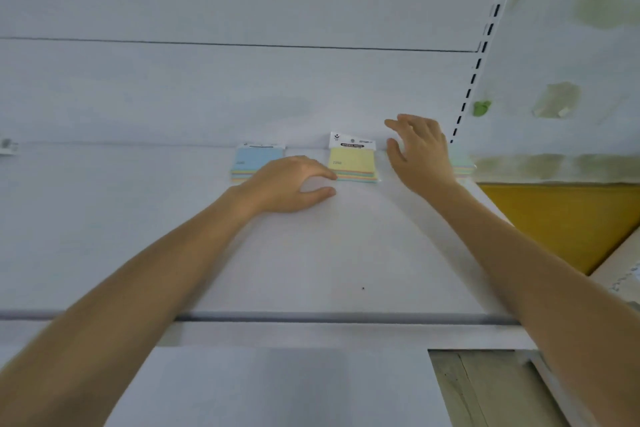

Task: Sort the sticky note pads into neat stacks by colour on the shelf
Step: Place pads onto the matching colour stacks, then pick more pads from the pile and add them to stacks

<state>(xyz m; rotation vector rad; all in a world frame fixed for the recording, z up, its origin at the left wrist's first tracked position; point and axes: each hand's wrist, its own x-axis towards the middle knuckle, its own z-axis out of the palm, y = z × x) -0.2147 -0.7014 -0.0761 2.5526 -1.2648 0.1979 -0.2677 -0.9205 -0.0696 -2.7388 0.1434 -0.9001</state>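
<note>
Left hand [291,184], fingers loosely curved, touches the near corner of the yellow pad [352,163]; right hand [420,152], spread, hovers just right of it, probably to square it.

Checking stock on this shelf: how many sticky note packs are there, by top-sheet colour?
blue-topped pack: 1
yellow-topped pack: 1
pale green-topped pack, partly behind the right hand: 1
Total: 3

My one head-worn wide-angle camera looks forward and down across the white shelf [346,253] from close in, squarely facing its back panel [242,90].
</note>
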